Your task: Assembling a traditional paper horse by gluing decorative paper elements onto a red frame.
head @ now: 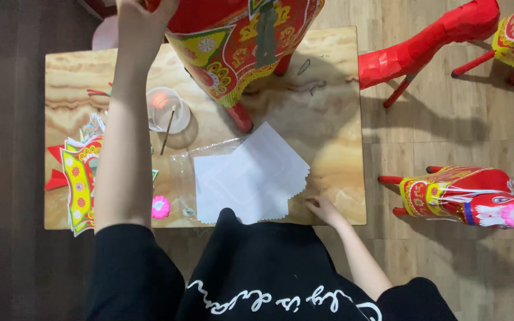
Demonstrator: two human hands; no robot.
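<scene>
1. The right hand (322,209) rested flat, fingers loose, on the near edge of the pale marbled wooden counter (334,148), holding nothing, just beside the white scallop-edged paper sheets (251,175).
2. A clear plastic cup (165,110) with a thin stick stood beyond the sheets.
3. The left hand (141,9) reached the large red paper horse with yellow patterned drape (239,41) at the far edge; its grip was cut off, so I cannot tell.
</scene>
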